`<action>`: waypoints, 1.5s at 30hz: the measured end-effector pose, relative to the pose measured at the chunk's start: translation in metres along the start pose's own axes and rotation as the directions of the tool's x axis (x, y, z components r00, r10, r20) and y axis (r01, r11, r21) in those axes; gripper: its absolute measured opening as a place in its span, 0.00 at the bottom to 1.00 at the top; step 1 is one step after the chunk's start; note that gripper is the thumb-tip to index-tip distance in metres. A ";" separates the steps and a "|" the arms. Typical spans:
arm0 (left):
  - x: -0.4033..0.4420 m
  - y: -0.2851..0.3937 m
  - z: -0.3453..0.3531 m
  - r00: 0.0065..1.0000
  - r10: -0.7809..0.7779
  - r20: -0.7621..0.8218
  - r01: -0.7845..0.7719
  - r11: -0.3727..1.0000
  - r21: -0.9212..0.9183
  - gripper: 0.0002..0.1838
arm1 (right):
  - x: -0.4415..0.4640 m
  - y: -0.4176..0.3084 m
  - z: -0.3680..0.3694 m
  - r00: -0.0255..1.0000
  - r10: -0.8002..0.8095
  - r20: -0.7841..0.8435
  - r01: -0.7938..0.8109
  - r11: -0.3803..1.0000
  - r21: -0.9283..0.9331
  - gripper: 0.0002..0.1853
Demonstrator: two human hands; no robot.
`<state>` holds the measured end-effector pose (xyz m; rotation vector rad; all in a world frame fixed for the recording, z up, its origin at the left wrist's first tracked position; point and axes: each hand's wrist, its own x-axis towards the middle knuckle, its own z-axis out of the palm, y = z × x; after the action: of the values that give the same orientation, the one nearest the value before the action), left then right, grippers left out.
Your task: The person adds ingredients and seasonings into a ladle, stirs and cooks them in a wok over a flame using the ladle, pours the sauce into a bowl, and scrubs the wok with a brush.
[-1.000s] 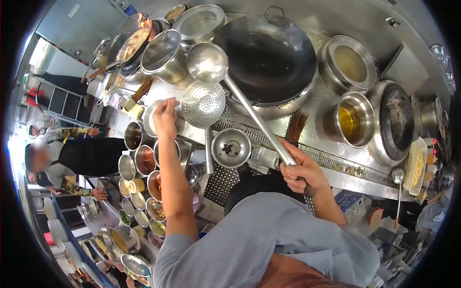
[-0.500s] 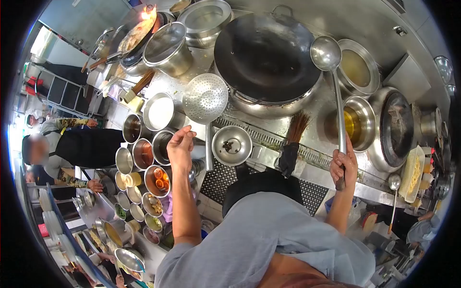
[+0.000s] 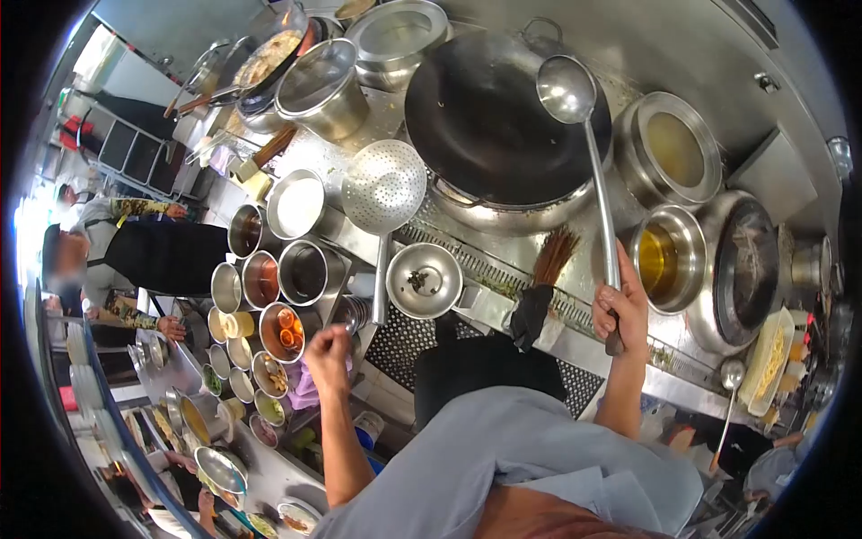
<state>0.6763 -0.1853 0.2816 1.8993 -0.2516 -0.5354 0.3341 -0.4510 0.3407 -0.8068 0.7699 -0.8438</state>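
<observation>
My right hand [image 3: 621, 310] is wrapped around the handle of a long metal ladle [image 3: 567, 90], whose bowl hangs over the right side of a large dark wok [image 3: 503, 121]. My left hand [image 3: 328, 359] is closed, its fingers curled in; whether anything is inside cannot be seen. Close to its left stands a metal pot with orange slices in red liquid [image 3: 285, 331]. A perforated skimmer [image 3: 384, 184] lies at the wok's left front, its handle toward me. Beside that handle sits a small metal bowl [image 3: 424, 280] with a few dark bits in it.
A bamboo brush [image 3: 557, 256] lies along the counter's front edge. Right of the wok are a pot of yellow oil [image 3: 660, 260] and a lidded-looking dark pan [image 3: 745, 256]. Seasoning pots crowd the left, near a co-worker in a black apron [image 3: 171, 256]. Another wok [image 3: 269, 58] cooks at back left.
My left hand has moved down toward me and curled into a fist. The right hand has swung the ladle left, bringing its bowl over the wok. Flames at the back wok have shrunk.
</observation>
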 end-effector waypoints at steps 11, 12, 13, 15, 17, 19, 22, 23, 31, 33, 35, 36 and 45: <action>-0.126 -0.171 -0.078 0.928 -0.369 -0.043 0.370 0.929 -0.001 0.09 | 0.025 0.059 0.051 0.996 -0.018 0.083 0.030 0.988 -0.152 0.39; -0.131 -0.179 -0.083 0.913 -0.404 -0.052 0.398 0.912 -0.104 0.10 | 0.024 0.065 0.058 0.996 -0.036 0.080 0.047 0.988 -0.146 0.39; -0.135 -0.183 -0.091 0.912 -0.408 -0.049 0.403 0.910 -0.098 0.10 | 0.024 0.072 0.063 0.997 -0.044 0.069 0.054 0.987 -0.151 0.39; -0.144 -0.189 -0.108 0.912 -0.409 -0.039 0.405 0.910 -0.091 0.10 | 0.023 0.086 0.071 0.995 -0.065 0.069 0.076 0.984 -0.160 0.39; -0.150 -0.196 -0.125 0.908 -0.416 -0.053 0.407 0.905 -0.127 0.10 | 0.022 0.100 0.079 0.996 -0.076 0.047 0.083 0.981 -0.173 0.39; -0.159 -0.214 -0.146 0.924 -0.380 -0.041 0.371 0.918 -0.143 0.09 | 0.018 0.108 0.087 0.996 -0.085 0.011 0.085 0.977 -0.197 0.39; -0.173 -0.216 -0.165 0.928 -0.368 -0.065 0.357 0.924 -0.135 0.08 | 0.018 0.121 0.089 0.996 -0.094 0.009 0.094 0.975 -0.202 0.39; -0.178 -0.217 -0.166 0.913 -0.397 -0.090 0.386 0.915 -0.119 0.07 | 0.019 0.123 0.090 0.997 -0.077 -0.014 0.072 0.973 -0.218 0.39; -0.230 -0.324 -0.156 0.776 -0.611 -0.157 0.506 0.751 -0.424 0.12 | 0.053 0.100 0.074 0.995 0.075 0.069 -0.053 0.960 -0.276 0.40; -0.232 -0.326 -0.137 0.810 -0.521 -0.268 0.374 0.812 -0.449 0.06 | 0.060 0.090 0.070 0.995 0.068 0.074 -0.039 0.938 -0.343 0.40; -0.219 -0.306 -0.114 0.821 -0.511 -0.253 0.338 0.794 -0.505 0.06 | 0.062 0.084 0.069 0.994 0.064 0.087 -0.022 0.909 -0.416 0.40; -0.215 -0.290 -0.103 0.815 -0.517 -0.263 0.341 0.793 -0.505 0.06 | 0.064 0.083 0.068 0.993 0.076 0.092 -0.031 0.909 -0.417 0.40; -0.220 -0.202 -0.057 0.763 -0.605 -0.228 0.432 0.739 -0.517 0.05 | 0.115 0.054 0.096 0.974 -0.049 0.219 0.144 0.887 -0.439 0.38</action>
<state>0.4957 0.0309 0.1674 1.5630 0.6564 -0.5236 0.4833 -0.4990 0.3115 -1.3384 0.7583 -0.6611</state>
